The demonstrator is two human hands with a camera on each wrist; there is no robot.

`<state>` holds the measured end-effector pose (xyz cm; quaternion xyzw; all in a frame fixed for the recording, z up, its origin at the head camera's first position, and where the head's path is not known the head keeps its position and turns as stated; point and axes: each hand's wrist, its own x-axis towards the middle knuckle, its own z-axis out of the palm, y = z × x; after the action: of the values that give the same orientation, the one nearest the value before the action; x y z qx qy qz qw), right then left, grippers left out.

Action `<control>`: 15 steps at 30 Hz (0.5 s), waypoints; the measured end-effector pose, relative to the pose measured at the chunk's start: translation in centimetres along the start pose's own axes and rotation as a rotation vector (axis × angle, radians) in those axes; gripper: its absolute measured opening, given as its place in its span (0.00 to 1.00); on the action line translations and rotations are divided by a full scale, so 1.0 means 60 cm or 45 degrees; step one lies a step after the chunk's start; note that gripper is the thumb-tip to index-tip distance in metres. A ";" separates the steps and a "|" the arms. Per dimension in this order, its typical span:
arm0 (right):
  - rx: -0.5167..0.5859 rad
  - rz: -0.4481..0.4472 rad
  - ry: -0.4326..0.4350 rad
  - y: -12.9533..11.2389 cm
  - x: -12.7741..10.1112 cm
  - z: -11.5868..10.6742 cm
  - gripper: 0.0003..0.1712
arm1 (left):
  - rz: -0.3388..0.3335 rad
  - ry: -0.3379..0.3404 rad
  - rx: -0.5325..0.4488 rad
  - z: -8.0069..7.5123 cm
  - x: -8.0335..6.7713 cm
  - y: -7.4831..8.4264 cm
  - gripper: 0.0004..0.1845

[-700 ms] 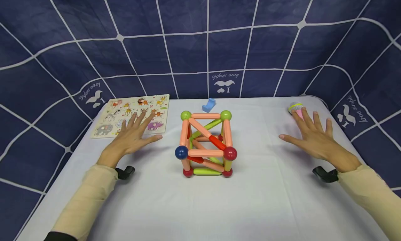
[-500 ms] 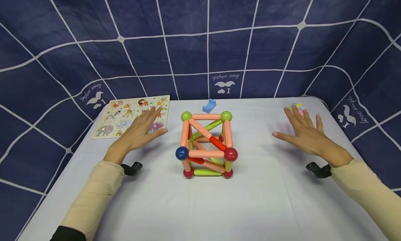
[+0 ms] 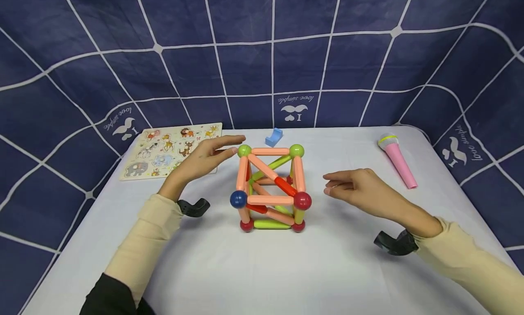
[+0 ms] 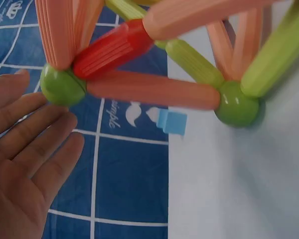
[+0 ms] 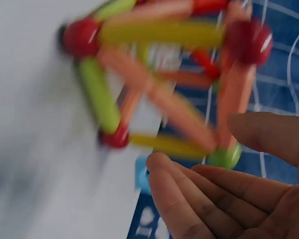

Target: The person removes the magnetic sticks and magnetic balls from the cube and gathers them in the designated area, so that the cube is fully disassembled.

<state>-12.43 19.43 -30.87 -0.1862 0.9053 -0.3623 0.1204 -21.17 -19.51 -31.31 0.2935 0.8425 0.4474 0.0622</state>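
Left hand (image 3: pixel 204 159): raised at the left, palm open, fingers straight.
Right hand (image 3: pixel 360 193): raised at the right, fingers relaxed, holding nothing.

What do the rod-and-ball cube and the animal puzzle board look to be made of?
Rod-and-ball cube: seemingly moulded plastic. Its balls are glossy with highlights, and its rods are ribbed and matte in the left wrist view.
Animal puzzle board: probably wood or thick card, being flat, pale and matte with printed animals; too distant to be sure.

Head view bright, even overhead light, soft shadows under rod cube (image 3: pixel 271 191) – backdrop grid bows at edges. Left wrist view fairly sharp, ball glare. Right wrist view heavily motion-blurred – right hand (image 5: pixel 229 189) clearer.
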 end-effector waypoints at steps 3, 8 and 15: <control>0.069 -0.038 -0.042 -0.025 -0.010 0.010 0.23 | 0.014 -0.013 -0.004 0.005 0.006 0.007 0.21; 0.101 -0.048 -0.081 -0.056 -0.020 0.021 0.19 | 0.025 -0.017 0.031 0.008 0.012 0.013 0.19; 0.201 0.089 -0.018 -0.070 0.022 0.021 0.22 | 0.028 0.014 0.020 0.010 0.015 0.012 0.16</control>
<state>-12.12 15.32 -28.93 -0.1472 0.8790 -0.4267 0.1537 -21.37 -18.29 -30.92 0.3008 0.8430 0.4430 0.0504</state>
